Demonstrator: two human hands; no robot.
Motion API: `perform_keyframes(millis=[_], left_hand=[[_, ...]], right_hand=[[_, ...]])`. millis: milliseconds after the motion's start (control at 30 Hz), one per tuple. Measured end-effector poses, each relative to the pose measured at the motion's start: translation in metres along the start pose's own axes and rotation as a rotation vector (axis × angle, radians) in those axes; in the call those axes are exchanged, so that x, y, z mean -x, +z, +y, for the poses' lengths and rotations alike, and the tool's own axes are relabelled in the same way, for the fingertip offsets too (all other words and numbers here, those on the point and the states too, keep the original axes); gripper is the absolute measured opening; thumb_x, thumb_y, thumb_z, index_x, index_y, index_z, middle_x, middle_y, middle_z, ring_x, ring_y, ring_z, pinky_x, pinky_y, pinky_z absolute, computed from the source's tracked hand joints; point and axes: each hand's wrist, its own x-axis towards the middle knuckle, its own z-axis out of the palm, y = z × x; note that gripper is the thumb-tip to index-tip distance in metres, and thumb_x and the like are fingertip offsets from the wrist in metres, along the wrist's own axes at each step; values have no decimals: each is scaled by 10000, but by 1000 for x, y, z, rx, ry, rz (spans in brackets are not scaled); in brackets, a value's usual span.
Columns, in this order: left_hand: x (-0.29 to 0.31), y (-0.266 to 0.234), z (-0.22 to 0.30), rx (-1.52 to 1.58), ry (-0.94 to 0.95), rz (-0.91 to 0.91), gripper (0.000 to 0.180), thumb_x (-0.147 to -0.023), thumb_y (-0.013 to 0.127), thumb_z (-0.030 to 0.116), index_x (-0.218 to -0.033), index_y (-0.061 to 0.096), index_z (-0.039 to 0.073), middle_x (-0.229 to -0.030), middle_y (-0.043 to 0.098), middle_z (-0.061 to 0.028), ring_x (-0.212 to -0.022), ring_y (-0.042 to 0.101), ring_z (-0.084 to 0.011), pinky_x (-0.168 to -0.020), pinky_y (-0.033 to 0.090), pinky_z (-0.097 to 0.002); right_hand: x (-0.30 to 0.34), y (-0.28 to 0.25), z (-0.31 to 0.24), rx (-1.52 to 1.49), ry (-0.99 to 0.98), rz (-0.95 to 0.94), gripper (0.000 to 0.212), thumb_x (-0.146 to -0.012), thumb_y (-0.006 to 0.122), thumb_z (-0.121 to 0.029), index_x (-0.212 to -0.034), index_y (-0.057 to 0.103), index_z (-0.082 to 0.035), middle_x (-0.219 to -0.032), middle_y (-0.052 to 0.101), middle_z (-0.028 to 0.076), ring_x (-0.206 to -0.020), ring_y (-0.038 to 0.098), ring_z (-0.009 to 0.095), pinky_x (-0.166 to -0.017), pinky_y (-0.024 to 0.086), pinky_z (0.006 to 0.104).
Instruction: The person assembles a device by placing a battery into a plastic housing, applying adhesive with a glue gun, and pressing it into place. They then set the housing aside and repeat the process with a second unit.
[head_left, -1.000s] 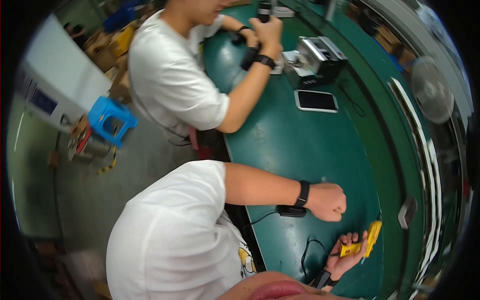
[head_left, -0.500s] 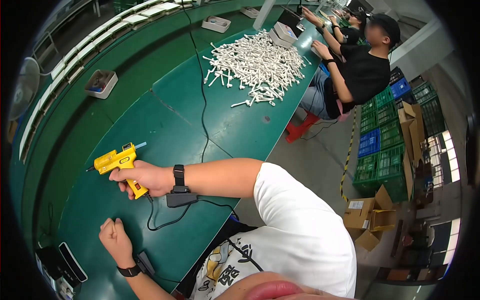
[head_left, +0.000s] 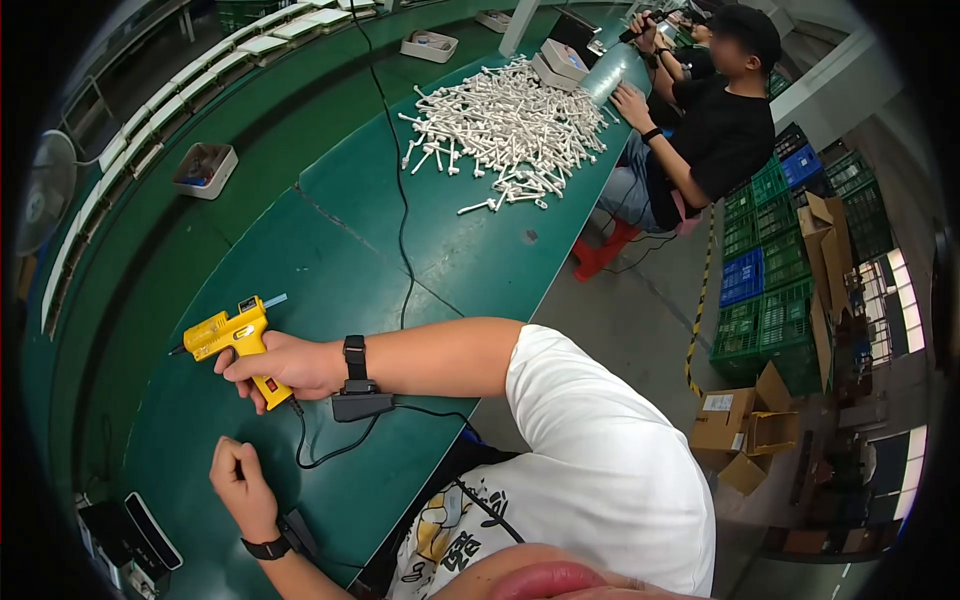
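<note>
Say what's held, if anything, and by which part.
The right hand holds the yellow glue gun by its handle; the left hand, curled, shows nothing held.

Soft light is falling across the green table (head_left: 345, 290), which is glaring at one o'clock. Bright panes (head_left: 896, 285) are burning out at three. A dim shadow is lying beside the left hand (head_left: 246, 492) at eight. The yellow glue gun (head_left: 225, 333) is showing sharply at nine; the fan (head_left: 45, 190) is blurring before ten. Fisheye curvature is bending outer edges.
</note>
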Motion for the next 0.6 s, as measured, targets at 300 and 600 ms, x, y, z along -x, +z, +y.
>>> perform_keyframes(millis=[300, 600], left_hand=[[4, 12, 31, -147, 33, -175, 160, -1036, 620, 150, -951, 688, 32, -817, 622, -77, -790, 555, -240, -831, 408, -356], [-11, 19, 33, -148, 49, -191, 170, -1051, 613, 171, -1038, 728, 47, -845, 682, -76, -821, 589, -239, -850, 437, -377]], right_hand=[[8, 5, 5, 67, 28, -75, 329, -1011, 709, -144, -1298, 568, -69, -962, 688, 68, -870, 740, 172, -777, 628, 344], [9, -1, -7, 108, 4, -70, 355, -1015, 734, -172, -1309, 572, -56, -1021, 712, 77, -918, 753, 178, -812, 630, 333]])
